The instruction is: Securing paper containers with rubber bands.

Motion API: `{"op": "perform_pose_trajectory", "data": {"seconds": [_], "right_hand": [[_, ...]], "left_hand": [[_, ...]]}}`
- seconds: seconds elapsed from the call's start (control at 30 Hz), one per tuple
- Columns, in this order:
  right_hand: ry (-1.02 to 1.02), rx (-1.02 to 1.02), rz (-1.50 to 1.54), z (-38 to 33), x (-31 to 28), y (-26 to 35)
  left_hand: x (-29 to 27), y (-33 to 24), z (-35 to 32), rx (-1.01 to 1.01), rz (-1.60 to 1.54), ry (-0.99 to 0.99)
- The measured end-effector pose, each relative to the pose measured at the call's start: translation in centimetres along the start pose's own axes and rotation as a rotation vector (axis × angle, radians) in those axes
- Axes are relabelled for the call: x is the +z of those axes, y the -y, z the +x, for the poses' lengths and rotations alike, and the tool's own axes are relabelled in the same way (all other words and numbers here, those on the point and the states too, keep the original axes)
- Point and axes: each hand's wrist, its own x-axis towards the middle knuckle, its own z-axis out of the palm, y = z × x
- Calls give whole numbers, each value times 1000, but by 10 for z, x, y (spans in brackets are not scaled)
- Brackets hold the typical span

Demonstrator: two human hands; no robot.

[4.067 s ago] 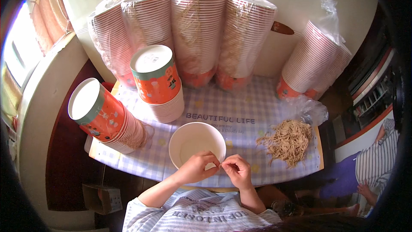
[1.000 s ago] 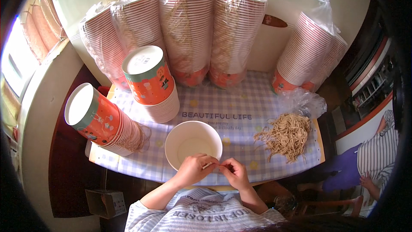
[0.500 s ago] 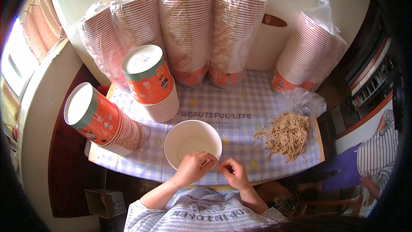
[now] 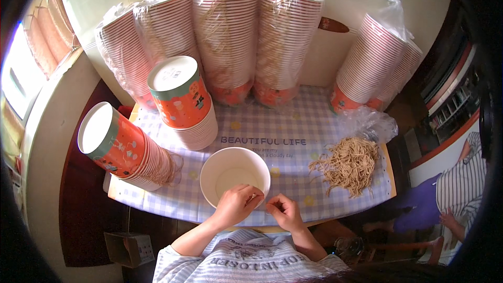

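A white-lined paper bucket (image 4: 222, 163) stands upright with its mouth facing up, near the table's front edge in front of me. My left hand (image 4: 238, 205) is over its near rim, thumb and fingers pinched together. Just right of the bucket is my right hand (image 4: 284, 213), its fingers curled into a pinch, a small gap away from the left. Whatever the fingertips hold is too small to make out. A heap of tan strings (image 4: 350, 165) lies on the table to the right of my hands.
Two upturned stacks of orange and green paper buckets (image 4: 126, 144) (image 4: 181, 102) stand at left; loose strands hang beside the nearer one. Several plastic-wrapped stacks (image 4: 228, 36) line the back. A crumpled plastic bag (image 4: 374, 123) touches the strings. Another person (image 4: 461, 178) is at far right.
Both hands keep nearly the same place, with slight movement of the right fingers. The bucket and the stacks look the same.
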Motion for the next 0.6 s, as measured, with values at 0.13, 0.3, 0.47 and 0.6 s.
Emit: {"op": "perform_pose_trajectory", "data": {"seconds": [0.13, 0.3, 0.47, 0.6], "right_hand": [[2, -8, -22, -1, -1, -2], [2, -29, -99, -2, -2, 1], [18, -85, -148, -1, -1, -1], [31, -113, -183, -2, -2, 2]], "left_hand": [[2, 2, 0, 57, 59, -44], [3, 1, 1, 105, 173, -72], [4, 1, 0, 135, 254, -96], [5, -2, 0, 152, 323, -104]]}}
